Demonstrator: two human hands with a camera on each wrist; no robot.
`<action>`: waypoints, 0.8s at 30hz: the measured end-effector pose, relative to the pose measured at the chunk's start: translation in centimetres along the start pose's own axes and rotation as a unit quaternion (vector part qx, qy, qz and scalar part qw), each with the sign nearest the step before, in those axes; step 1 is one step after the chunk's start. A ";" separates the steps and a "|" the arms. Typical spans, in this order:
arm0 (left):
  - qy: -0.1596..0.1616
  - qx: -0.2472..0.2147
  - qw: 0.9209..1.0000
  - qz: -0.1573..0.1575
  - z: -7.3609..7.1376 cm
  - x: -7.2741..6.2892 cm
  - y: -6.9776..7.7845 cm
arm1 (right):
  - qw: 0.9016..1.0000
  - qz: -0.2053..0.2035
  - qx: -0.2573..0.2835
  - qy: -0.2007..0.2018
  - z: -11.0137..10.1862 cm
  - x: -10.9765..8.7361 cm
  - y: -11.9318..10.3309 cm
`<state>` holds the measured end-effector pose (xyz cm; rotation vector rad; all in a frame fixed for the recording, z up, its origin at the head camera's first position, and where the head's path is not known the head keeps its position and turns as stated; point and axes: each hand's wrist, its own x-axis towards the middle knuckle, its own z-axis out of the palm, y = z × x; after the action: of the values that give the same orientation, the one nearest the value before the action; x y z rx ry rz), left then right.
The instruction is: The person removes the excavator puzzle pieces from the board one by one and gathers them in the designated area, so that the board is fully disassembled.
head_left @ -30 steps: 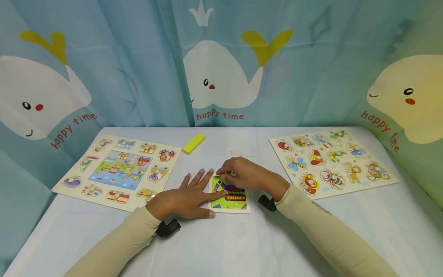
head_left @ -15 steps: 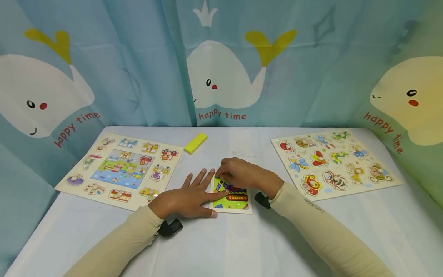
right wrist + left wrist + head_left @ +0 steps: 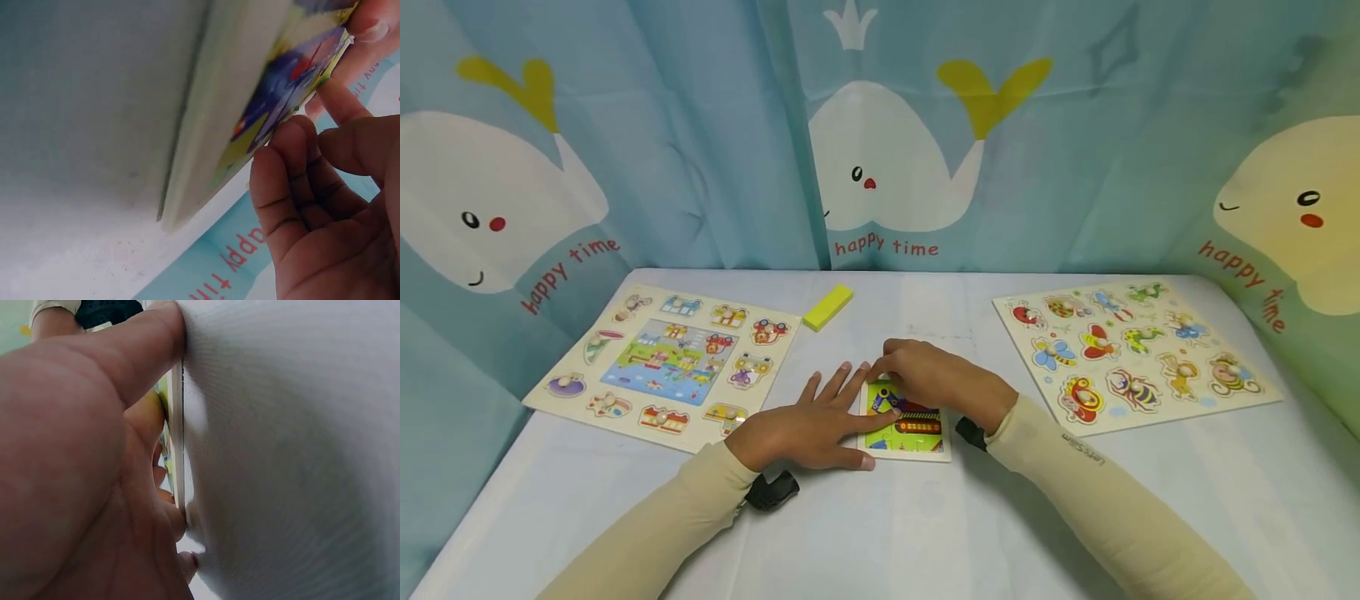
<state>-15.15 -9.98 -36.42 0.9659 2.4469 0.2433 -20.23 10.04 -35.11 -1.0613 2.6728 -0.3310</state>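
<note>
A small square jigsaw puzzle (image 3: 901, 437), with a construction vehicle on green, lies on the white table. My left hand (image 3: 820, 423) is spread at its left side. Its index finger lies across the picture, and the thumb reaches along the near edge. The left wrist view shows the thumb tip (image 3: 172, 328) down beside the board's pale edge. My right hand (image 3: 932, 375) bends over the puzzle's far side. In the right wrist view its index finger (image 3: 340, 103) touches the picture's far edge. The other fingers curl loosely near the surface, and no loose piece shows between them and the thumb.
A vehicle knob puzzle board (image 3: 617, 367) lies on the left. On the right is an insect knob puzzle board (image 3: 1120, 412). A yellow block (image 3: 828, 307) rests behind the hands. A blue whale-print curtain (image 3: 895, 50) rises behind the table.
The right hand's fingers have shifted slightly along the puzzle's far edge and drawn closer together. The left hand keeps its place on the puzzle. The whole view drifts slightly.
</note>
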 end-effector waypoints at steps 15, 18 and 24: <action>0.000 0.004 1.000 0.002 -0.2 -0.2 -0.2 | 0.999 -0.010 -0.036 0.011 0.5 0.0 0.0; -0.002 0.000 1.000 0.002 0.0 -0.2 -0.3 | 0.999 -0.015 -0.037 0.012 0.5 0.1 0.0; -0.004 0.003 1.000 0.003 -0.1 -0.1 -0.2 | 0.999 -0.008 -0.046 0.008 0.4 -0.2 -0.1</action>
<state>-15.23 -10.14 -36.40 0.9748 2.4401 0.2339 -19.94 10.10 -35.40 -1.1121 2.7185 -0.2216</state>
